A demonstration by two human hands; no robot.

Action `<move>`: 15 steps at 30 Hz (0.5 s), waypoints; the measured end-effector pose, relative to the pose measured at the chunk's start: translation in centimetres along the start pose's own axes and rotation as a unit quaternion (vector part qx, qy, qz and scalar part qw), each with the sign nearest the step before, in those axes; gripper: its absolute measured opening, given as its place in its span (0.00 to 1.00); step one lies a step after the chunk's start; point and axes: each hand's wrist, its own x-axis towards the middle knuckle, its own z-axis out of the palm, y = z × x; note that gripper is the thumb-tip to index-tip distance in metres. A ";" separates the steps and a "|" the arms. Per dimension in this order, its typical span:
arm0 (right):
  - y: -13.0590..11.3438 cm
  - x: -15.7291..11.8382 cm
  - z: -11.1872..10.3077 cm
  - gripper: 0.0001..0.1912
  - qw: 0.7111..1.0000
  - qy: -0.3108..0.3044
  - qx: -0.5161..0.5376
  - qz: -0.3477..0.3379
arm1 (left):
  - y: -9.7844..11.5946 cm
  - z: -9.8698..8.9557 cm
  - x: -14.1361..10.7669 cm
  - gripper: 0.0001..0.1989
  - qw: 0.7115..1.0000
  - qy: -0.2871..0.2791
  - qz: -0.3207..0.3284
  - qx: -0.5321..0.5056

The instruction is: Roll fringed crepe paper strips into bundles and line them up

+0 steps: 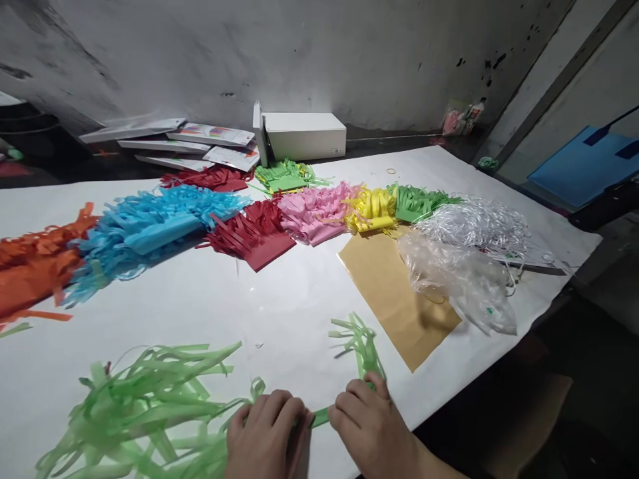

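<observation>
Near the front edge of the table, my left hand [264, 432] lies with curled fingers on one end of a green tissue paper strip [321, 417]. My right hand [369, 426] is closed on the same strip, its thumb up. A light green fringe [363, 342] sticks out beyond the right hand, lying on the white sheet. To the left, a loose heap of light green paper fringe [144, 406] spreads on the table and reaches my left hand. The part of the strip beneath my fingers is hidden.
Across the middle lie fringed paper bundles: orange [40, 266], blue [154, 229], red [257, 236], pink [317, 213], yellow [372, 209]. Brown paper [394, 299], a clear plastic bag [459, 279] and white string [476, 226] are at right. A white box [304, 136] stands behind.
</observation>
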 end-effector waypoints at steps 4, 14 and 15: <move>0.4 0.1 -0.2 0.13 1.000 -0.010 0.003 0.025 | 0.2 0.2 -0.6 0.13 0.994 0.045 0.093 -0.035; 0.4 0.2 -0.4 0.14 0.999 -0.040 0.005 -0.021 | -0.6 0.3 -0.5 0.12 0.985 0.000 0.169 -0.041; 0.5 0.1 -0.6 0.15 0.999 -0.041 0.009 -0.019 | -0.8 0.1 -0.4 0.12 0.983 -0.009 0.181 -0.031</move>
